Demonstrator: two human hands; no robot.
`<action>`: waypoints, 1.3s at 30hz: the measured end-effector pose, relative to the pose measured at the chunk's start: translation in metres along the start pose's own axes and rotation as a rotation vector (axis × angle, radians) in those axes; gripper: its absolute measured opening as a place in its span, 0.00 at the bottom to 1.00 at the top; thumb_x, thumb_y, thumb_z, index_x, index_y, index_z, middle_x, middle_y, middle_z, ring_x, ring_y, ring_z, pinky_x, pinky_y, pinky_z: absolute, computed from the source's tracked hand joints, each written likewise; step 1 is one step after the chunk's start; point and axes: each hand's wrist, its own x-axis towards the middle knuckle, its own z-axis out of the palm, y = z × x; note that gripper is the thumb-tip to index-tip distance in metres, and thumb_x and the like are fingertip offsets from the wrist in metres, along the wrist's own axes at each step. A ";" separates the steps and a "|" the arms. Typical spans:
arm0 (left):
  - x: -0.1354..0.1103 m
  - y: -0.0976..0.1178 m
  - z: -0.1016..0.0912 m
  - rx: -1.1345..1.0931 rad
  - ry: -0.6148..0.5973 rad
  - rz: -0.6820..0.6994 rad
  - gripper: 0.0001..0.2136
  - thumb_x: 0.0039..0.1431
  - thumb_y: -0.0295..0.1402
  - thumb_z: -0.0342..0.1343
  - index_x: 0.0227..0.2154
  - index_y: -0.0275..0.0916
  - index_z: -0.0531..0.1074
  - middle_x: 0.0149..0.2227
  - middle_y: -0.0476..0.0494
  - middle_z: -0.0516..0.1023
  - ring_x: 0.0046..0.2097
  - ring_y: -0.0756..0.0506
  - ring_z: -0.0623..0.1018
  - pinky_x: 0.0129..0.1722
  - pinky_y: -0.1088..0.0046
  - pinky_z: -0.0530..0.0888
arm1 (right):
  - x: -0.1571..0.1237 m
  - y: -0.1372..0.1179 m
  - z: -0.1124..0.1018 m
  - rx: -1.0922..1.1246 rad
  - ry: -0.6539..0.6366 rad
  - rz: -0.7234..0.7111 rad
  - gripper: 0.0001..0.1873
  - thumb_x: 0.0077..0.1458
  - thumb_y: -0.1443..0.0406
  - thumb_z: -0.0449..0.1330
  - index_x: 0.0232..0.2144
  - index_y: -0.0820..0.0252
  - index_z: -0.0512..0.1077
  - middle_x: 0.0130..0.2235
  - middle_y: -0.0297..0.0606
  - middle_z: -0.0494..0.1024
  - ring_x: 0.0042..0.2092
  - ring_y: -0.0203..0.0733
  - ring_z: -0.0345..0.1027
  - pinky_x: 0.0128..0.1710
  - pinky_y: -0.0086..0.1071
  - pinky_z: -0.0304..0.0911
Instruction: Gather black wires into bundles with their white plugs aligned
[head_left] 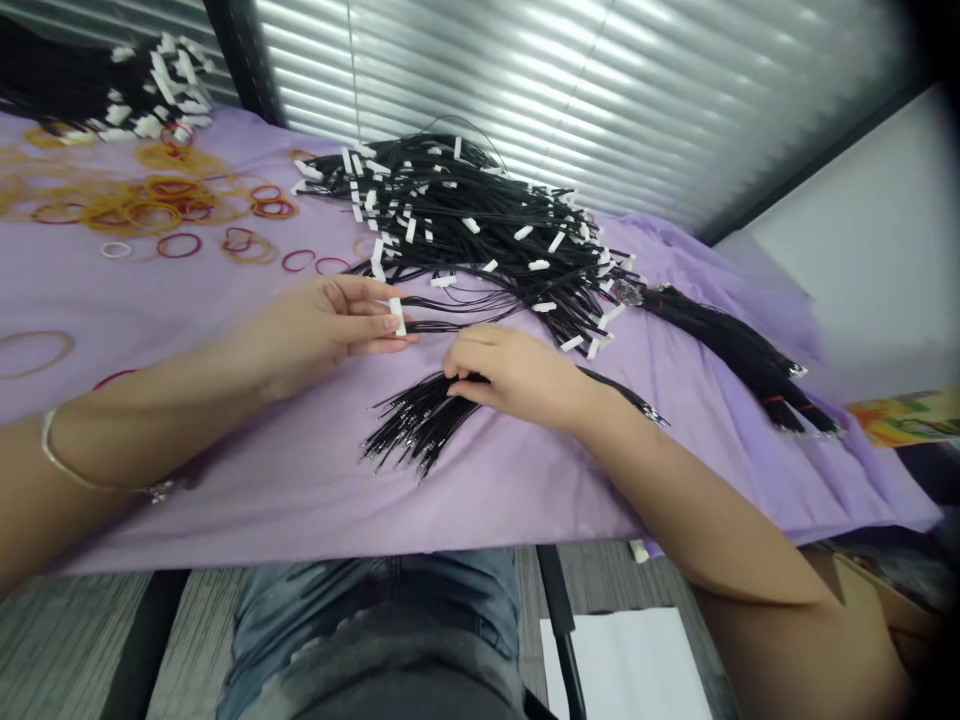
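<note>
My left hand pinches a small white connector between thumb and fingers. Several thin black wires run from the connector to the right, towards the large heap. Just below and to the right, my right hand has its fingers closed on a bundle of loose black wires. The bundle lies on the purple cloth, its bare silvery ends fanned to the lower left. More wire ends stick out to the right, beyond my right wrist. Exactly how many wires the right fingers grip is hidden.
Behind my hands is a big heap of black cables with white connectors. Rubber bands are scattered at the left, below another cable pile. Tied wire bundles lie at the right. The purple cloth ends near my lap.
</note>
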 end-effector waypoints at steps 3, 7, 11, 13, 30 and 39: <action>-0.003 0.001 0.000 0.006 -0.029 0.004 0.11 0.52 0.21 0.65 0.40 0.32 0.77 0.31 0.49 0.81 0.32 0.52 0.80 0.38 0.77 0.77 | -0.001 -0.006 -0.006 0.080 -0.068 -0.038 0.03 0.60 0.70 0.62 0.33 0.65 0.73 0.35 0.36 0.74 0.37 0.36 0.65 0.40 0.29 0.60; -0.004 0.002 0.001 0.044 -0.011 -0.005 0.13 0.56 0.19 0.62 0.44 0.30 0.75 0.32 0.48 0.82 0.34 0.51 0.81 0.42 0.74 0.77 | -0.001 -0.011 -0.007 0.158 -0.205 -0.050 0.06 0.62 0.71 0.60 0.33 0.65 0.76 0.35 0.37 0.76 0.38 0.36 0.67 0.43 0.29 0.61; -0.002 0.002 0.000 0.040 0.010 -0.027 0.13 0.57 0.20 0.62 0.46 0.30 0.74 0.32 0.47 0.82 0.34 0.49 0.82 0.42 0.71 0.78 | 0.000 -0.010 0.000 0.157 -0.127 -0.016 0.08 0.65 0.68 0.57 0.35 0.65 0.76 0.36 0.37 0.76 0.38 0.36 0.67 0.42 0.29 0.62; -0.001 0.002 0.000 0.050 0.007 -0.026 0.14 0.56 0.20 0.63 0.46 0.30 0.74 0.31 0.48 0.81 0.33 0.50 0.81 0.40 0.73 0.78 | 0.001 -0.009 0.002 0.128 -0.106 0.008 0.09 0.65 0.69 0.56 0.34 0.65 0.75 0.36 0.37 0.76 0.37 0.36 0.66 0.42 0.30 0.61; -0.001 0.003 -0.001 0.122 -0.030 -0.013 0.14 0.54 0.21 0.64 0.44 0.31 0.75 0.30 0.50 0.81 0.30 0.54 0.78 0.34 0.80 0.73 | 0.002 -0.010 0.004 0.121 -0.162 0.011 0.07 0.63 0.71 0.58 0.33 0.64 0.74 0.36 0.37 0.74 0.40 0.37 0.65 0.45 0.30 0.61; 0.000 0.002 -0.001 0.175 -0.057 -0.039 0.15 0.56 0.20 0.62 0.47 0.31 0.76 0.31 0.48 0.81 0.30 0.54 0.77 0.32 0.82 0.72 | 0.003 -0.014 0.004 0.133 -0.200 0.127 0.03 0.61 0.70 0.62 0.34 0.65 0.75 0.37 0.37 0.74 0.39 0.36 0.66 0.44 0.30 0.60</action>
